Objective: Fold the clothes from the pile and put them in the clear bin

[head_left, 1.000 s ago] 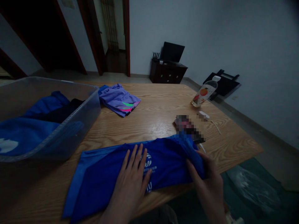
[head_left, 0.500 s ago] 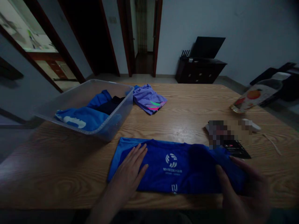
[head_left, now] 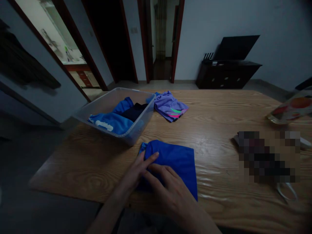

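Observation:
A blue shirt [head_left: 177, 156] lies on the table in a compact folded rectangle, its plain side facing up. My left hand [head_left: 136, 169] rests at the left edge of the shirt, one finger stretched over the cloth and the others partly hidden. Across the lower left part of the shirt lies my right hand [head_left: 170, 185], fingers extended and fingertips close to my left hand. Both hands touch the fabric, and neither visibly pinches it.
A clear plastic bin [head_left: 126, 135] with blue and dark clothes stands at the back left of the wooden table [head_left: 219, 113]. Beside it lies a purple garment [head_left: 170, 105]. To the right are a blurred-out item [head_left: 268, 159] and a bottle with fruit pictures [head_left: 290, 109].
The right part of the shirt has been folded over to the left, covering the white logo. My right hand has moved left, next to my left hand. The view has turned somewhat left.

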